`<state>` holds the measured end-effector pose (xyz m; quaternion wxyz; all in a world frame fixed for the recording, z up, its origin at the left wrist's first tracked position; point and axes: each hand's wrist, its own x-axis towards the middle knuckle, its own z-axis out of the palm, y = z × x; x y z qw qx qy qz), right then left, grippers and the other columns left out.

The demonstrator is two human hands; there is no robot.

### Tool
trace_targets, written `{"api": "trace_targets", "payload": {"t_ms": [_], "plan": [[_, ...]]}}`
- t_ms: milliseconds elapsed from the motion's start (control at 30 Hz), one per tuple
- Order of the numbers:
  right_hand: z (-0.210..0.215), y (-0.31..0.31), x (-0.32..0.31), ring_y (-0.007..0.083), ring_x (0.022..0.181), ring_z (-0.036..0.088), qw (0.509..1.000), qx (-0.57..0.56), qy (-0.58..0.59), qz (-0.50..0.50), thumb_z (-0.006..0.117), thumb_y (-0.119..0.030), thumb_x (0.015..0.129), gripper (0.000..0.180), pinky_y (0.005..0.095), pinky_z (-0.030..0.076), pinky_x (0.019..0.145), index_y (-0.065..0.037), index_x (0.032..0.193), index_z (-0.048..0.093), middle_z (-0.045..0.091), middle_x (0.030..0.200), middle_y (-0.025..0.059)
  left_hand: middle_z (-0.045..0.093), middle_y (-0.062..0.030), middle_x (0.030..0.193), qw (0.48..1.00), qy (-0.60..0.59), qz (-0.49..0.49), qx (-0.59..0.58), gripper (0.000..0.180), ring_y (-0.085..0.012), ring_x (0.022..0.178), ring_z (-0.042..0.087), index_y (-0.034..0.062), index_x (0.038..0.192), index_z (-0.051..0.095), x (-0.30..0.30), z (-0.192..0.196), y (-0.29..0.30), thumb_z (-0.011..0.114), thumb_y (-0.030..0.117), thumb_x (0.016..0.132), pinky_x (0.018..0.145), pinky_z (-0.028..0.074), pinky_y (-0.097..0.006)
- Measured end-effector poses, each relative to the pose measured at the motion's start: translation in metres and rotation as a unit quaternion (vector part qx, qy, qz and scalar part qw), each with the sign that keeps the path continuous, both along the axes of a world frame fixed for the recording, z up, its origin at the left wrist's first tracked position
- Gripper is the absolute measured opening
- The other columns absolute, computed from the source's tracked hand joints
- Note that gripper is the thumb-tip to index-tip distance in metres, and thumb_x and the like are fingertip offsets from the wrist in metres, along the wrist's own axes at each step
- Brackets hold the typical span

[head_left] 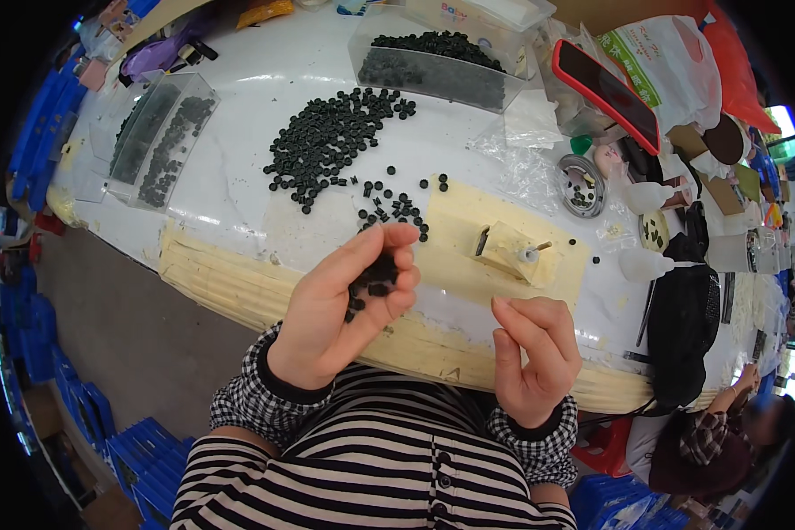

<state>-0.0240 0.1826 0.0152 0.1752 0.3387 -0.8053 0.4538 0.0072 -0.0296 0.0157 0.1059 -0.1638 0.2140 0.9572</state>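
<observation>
My left hand (344, 300) is cupped, its fingers curled around several small black spool-shaped parts (378, 276) in the palm. Beyond it lies a loose scatter of the same black parts (389, 210), with a large pile of them (327, 146) farther back on the white table (238, 150). To the right, my right hand (539, 353) is loosely curled, thumb and fingertips apart, and I see nothing between them. Just beyond that hand, a small cream-coloured block (512, 252) with a thin brown pin (543, 246) stands on a yellow sheet (455, 221).
Clear bins of black parts stand at the back (433, 75) and left (155, 146). On the right are a red-cased phone (605, 95), a round metal dish (582, 187), white squeeze bottles (645, 265) and a black cloth (680, 327). Another person (724, 442) sits at the far right.
</observation>
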Motion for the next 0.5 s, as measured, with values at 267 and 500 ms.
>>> {"api": "trace_targets", "payload": {"t_ms": [267, 500], "plan": [[0.000, -0.006, 0.000, 0.0223, 0.073, 0.056, 0.997, 0.059, 0.047, -0.013, 0.075, -0.002, 0.067, 0.031, 0.0317, 0.046, 0.064, -0.006, 0.097, 0.070, 0.063, 0.085, 0.0047, 0.036, -0.0229, 0.143, 0.995, 0.000, -0.077, 0.064, 0.048, -0.0290, 0.135, 0.034, -0.0082, 0.141, 0.026, 0.004, 0.004, 0.028, 0.030, 0.014, 0.099, 0.114, 0.028, -0.041], [0.003, -0.010, 0.002, 0.0223, 0.075, 0.053, 0.991, 0.123, 0.055, -0.013, 0.077, -0.003, 0.064, 0.033, 0.0325, 0.044, 0.064, -0.008, 0.096, 0.071, 0.057, 0.083, 0.0029, 0.037, -0.0216, 0.143, 0.994, 0.003, -0.106, 0.023, 0.048, -0.0279, 0.135, 0.036, -0.0047, 0.142, 0.029, 0.006, 0.008, 0.028, 0.030, 0.015, 0.098, 0.110, 0.031, -0.038]]}}
